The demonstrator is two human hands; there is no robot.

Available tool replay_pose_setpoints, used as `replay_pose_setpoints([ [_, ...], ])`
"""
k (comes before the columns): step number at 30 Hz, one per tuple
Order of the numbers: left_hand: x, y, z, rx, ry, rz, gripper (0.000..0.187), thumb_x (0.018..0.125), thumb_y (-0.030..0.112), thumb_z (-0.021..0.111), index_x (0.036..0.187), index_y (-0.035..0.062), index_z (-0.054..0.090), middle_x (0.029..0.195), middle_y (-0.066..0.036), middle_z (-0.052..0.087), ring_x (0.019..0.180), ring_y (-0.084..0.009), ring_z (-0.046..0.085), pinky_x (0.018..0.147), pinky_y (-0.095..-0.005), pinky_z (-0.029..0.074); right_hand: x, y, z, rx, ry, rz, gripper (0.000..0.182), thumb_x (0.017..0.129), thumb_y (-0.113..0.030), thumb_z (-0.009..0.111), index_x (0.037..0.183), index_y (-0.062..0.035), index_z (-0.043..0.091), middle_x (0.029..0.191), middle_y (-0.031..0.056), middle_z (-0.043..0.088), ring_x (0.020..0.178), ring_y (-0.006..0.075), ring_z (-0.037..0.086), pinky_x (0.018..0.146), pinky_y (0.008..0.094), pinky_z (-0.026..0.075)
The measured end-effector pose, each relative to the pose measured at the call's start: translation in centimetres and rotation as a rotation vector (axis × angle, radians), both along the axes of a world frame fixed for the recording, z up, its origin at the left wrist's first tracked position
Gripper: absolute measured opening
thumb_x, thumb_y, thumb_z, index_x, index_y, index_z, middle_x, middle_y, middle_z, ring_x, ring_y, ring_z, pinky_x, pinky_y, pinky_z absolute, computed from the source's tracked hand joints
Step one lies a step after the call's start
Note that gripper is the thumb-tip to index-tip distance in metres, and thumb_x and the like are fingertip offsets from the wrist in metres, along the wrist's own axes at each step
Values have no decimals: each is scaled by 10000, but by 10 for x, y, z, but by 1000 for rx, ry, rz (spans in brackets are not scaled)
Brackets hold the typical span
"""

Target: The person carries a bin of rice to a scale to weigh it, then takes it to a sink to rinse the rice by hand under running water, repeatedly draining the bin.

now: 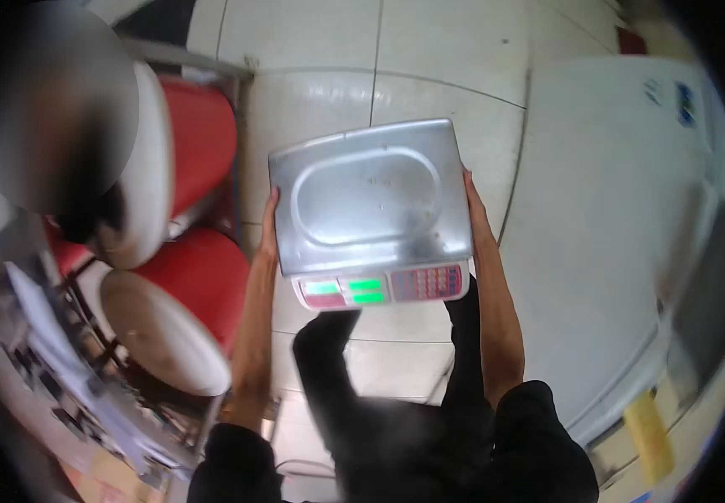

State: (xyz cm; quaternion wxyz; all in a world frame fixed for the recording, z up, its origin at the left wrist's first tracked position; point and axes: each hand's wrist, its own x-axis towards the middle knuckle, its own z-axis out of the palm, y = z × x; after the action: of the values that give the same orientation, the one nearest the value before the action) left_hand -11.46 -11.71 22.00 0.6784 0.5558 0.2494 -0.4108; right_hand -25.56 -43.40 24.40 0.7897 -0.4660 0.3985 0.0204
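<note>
At frame centre, the digital scale [371, 214] is gripped at its two sides, left hand [269, 230] and right hand [473, 220] fingers wrapped underneath, above the tiled floor [429, 59]. Its green displays [345, 290] are lit, digits unreadable. Red stools [199, 151] stand left.

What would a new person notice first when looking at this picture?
First comes the metal weighing scale in the middle, carried above the tiled floor, with the left hand and right hand gripping its two sides. Its green displays glow on the near edge. Two red drums lie at the left, and a white chest stands at the right.
</note>
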Motion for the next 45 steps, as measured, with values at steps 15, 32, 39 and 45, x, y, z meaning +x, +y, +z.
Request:
replay_pose_setpoints([
  [15, 65, -63, 767, -776, -700, -611, 416, 931, 339, 449, 1236, 56, 463, 1133, -73, 532, 1023, -177, 515, 902, -293, 419, -169, 78, 801, -322, -885, -490, 549, 823, -476, 603, 1161, -49, 534, 1102, 98, 584, 955, 188, 572, 827, 320, 478],
  [32, -247, -69, 912, -1429, -1572, -788, 466, 886, 164, 537, 1320, 61, 403, 1210, -71, 481, 1113, -165, 460, 1004, -279, 344, -507, 288, 957, -731, -971, -694, 452, 863, -440, 561, 1110, -61, 551, 1009, 94, 608, 851, 177, 593, 753, 322, 504],
  [39, -367, -131, 897, -1519, -932, -1003, 385, 906, 289, 537, 1222, 74, 491, 1065, -23, 549, 929, -111, 547, 789, -258, 474, -618, 298, 907, -643, -954, -896, 433, 858, -461, 561, 1033, -65, 579, 906, 95, 636, 753, 186, 616, 667, 344, 535],
  [45, -488, -190, 848, -1514, -660, -1275, 405, 903, 318, 527, 1213, 58, 504, 1083, -48, 556, 957, -126, 548, 833, -270, 461, -723, 272, 828, -1029, -752, -1243, 416, 856, -393, 574, 1111, -66, 542, 965, 113, 614, 808, 194, 606, 717, 334, 512],
])
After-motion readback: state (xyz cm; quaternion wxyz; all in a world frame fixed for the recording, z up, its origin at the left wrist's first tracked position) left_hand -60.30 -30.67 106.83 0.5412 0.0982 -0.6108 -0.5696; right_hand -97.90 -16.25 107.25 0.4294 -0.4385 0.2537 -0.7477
